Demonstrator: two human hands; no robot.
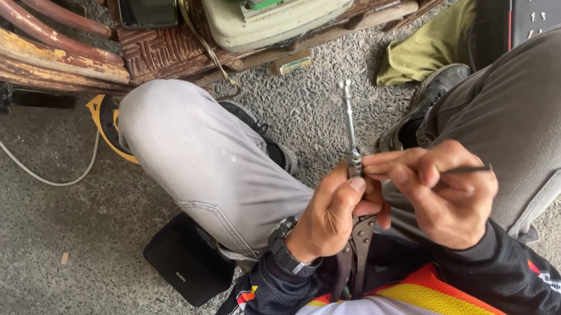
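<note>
Clamped around the handles of a pair of pliers (360, 241), the left hand (328, 220) holds them upright at the centre of the frame, thumb pressed near the top. Their nose grips a thin metal rod (349, 119) that stands straight up toward the upper middle. Just beside it, the right hand (444, 194) pinches a slim dark pin (466, 170) between thumb and fingers, its fingertips touching the rod's lower end where the pliers bite (the joint itself is hidden by the fingers). It looks like a fitting step, the small part being worked at the held rod; the next move likely calls for a steady left clamp and fine finger control. Grey trousers (216, 159) frame both sides; a black pouch (186, 260) lies lower left on the gravel floor (37, 283).
</note>
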